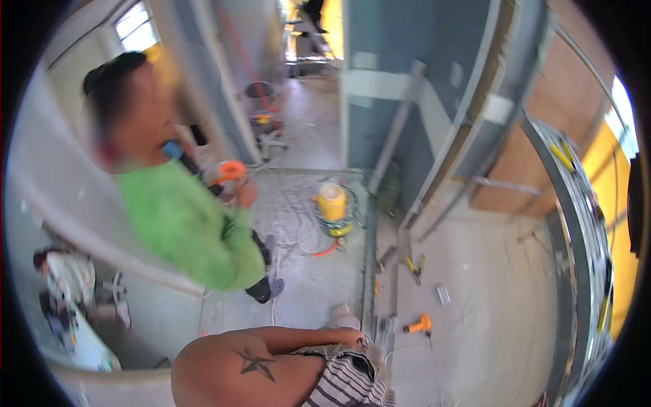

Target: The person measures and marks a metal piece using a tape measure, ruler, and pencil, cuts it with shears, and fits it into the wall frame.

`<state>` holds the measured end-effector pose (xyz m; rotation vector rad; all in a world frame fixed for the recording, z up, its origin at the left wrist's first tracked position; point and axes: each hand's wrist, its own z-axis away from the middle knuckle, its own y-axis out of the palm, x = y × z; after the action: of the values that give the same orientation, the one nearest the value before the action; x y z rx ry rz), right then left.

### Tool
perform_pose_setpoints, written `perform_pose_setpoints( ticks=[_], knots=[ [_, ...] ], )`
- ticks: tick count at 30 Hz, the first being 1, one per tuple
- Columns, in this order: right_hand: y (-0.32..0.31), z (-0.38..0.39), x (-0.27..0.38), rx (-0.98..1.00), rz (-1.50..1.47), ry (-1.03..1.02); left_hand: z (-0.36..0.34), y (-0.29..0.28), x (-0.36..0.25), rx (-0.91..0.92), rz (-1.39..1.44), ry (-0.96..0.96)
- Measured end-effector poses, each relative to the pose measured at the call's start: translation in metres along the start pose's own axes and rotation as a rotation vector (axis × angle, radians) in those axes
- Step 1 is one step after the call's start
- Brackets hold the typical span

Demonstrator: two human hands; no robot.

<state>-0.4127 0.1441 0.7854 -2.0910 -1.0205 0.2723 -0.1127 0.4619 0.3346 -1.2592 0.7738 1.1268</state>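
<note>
My left arm bends in from the lower edge, with a dark star tattoo on it. My left hand (354,337) lies against my striped garment (346,380), at its dark fold. Its fingers are too small and hidden to tell whether they are closed or hold anything. No part of my right hand shows. Just beyond my left hand is a light clog (345,317) on the floor. Nearest on the right lies an orange power tool (420,325) with a dark end.
A co-worker in a green shirt (183,217) stands ahead left, a bright orange item (232,171) at their hands. Farther on stands a yellow container (331,201) ringed by coiled hose. Pliers (415,269) and a small grey box (443,294) lie right. A metal floor track (370,285) runs lengthwise.
</note>
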Motion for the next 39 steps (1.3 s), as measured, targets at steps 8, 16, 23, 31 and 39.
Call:
perform_pose_setpoints(
  ticks=[8,16,23,31,39],
  knots=[
    [0.072,-0.003,0.022,0.278,-0.402,-0.062,0.072,-0.023,0.02,-0.306,0.027,-0.166],
    [0.209,-0.047,0.029,0.612,-1.109,0.014,0.285,-0.489,-0.284,-1.374,-1.396,-0.423],
    [0.414,0.117,0.014,1.333,-0.607,0.465,0.311,-0.64,-0.136,-1.608,-1.364,-0.644],
    [0.414,0.135,0.186,1.228,-0.51,0.805,0.251,-0.696,-0.032,-2.599,-1.088,-0.366],
    [0.453,0.124,0.276,1.186,-0.382,0.849,0.116,-0.882,0.094,-2.695,-0.37,-0.068]
  ],
)
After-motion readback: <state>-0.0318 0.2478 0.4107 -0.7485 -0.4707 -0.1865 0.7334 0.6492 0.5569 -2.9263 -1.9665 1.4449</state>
